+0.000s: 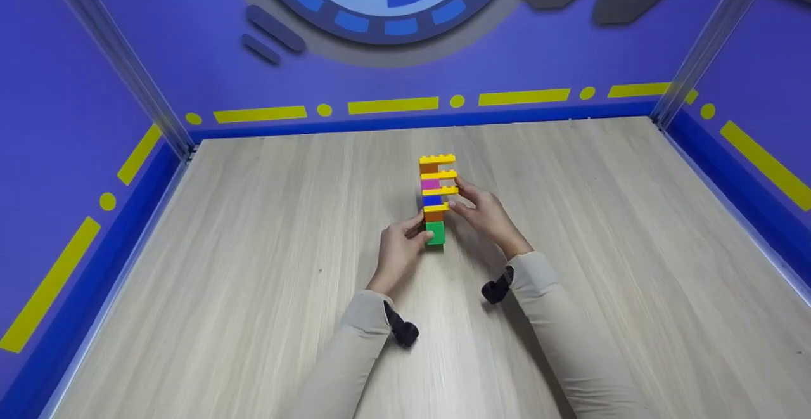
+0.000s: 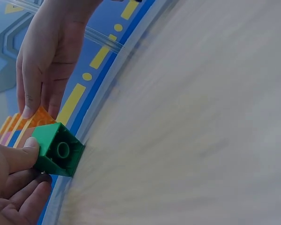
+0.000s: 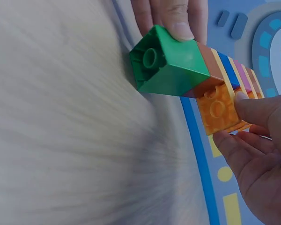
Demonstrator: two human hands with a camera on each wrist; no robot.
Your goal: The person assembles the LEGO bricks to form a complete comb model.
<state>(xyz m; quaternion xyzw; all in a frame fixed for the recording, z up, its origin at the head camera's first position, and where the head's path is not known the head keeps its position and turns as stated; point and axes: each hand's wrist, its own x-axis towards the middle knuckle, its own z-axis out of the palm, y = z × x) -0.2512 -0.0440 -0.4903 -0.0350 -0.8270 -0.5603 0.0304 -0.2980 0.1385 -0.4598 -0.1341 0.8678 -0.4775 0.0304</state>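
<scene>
A stack of toy building bricks is held between both hands, with a green brick at its near end. Beyond the green come orange, blue and pink bricks, with thin yellow plates between them that jut out to the right. My left hand pinches the green brick, thumb on its face. On the other side, my right hand grips the jutting edge of the yellow plates between thumb and fingers. Both wrist views show the green brick's hollow underside, uncovered.
A pale wood-grain table lies under the hands. Blue panels with yellow markings wall it at the back and both sides, with metal posts in the back corners. A dark wrist camera hangs at each cuff.
</scene>
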